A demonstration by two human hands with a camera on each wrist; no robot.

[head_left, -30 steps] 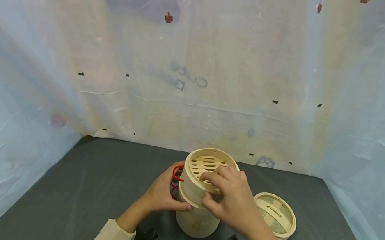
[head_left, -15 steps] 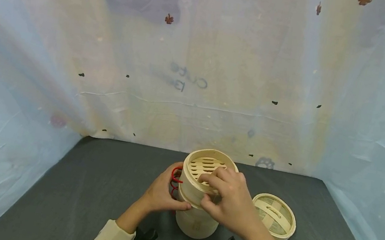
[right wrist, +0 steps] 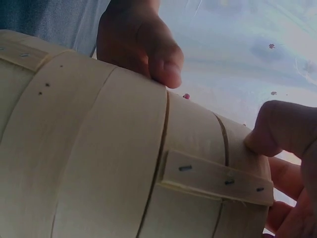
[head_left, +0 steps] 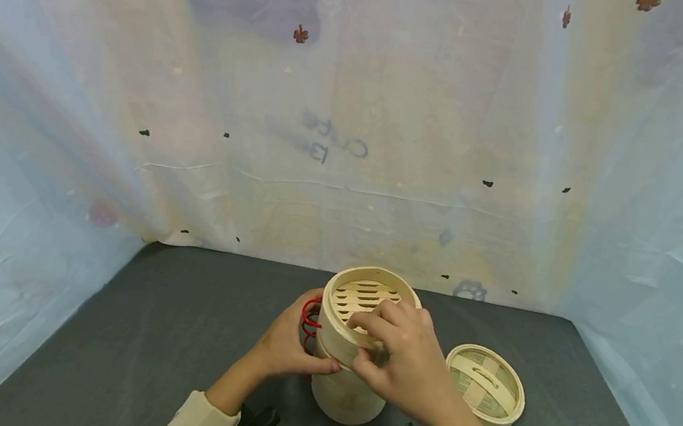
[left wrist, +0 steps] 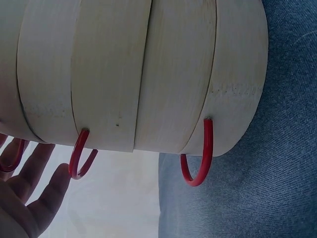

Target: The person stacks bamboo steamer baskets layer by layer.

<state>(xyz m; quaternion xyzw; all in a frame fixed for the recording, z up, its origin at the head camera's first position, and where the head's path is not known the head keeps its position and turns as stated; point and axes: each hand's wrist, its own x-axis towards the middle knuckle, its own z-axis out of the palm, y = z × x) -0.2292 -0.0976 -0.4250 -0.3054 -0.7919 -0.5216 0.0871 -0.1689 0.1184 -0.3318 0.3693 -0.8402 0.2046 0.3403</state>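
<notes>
A stack of round bamboo steamer baskets stands in front of me in the head view. The upper basket [head_left: 337,338], with a slatted floor, sits on the lower basket [head_left: 347,398]. My left hand [head_left: 287,343] grips the stack's left side near the joint, thumb across the front and fingers behind. My right hand [head_left: 403,351] pinches the upper basket's near right rim, fingers inside and thumb outside. Red curved handles [left wrist: 205,153] stick out on the left side. In the right wrist view, my left thumb [right wrist: 167,67] presses close to the seam between baskets.
The woven bamboo lid [head_left: 490,388], with a strap handle, lies on the dark tabletop [head_left: 186,322] right of the stack, partly behind my right forearm. A pale printed sheet [head_left: 356,112] hangs behind the table and along both sides.
The upper basket and my right hand have shifted slightly left and toward me. My left hand stays almost in place, and both holds look the same.
</notes>
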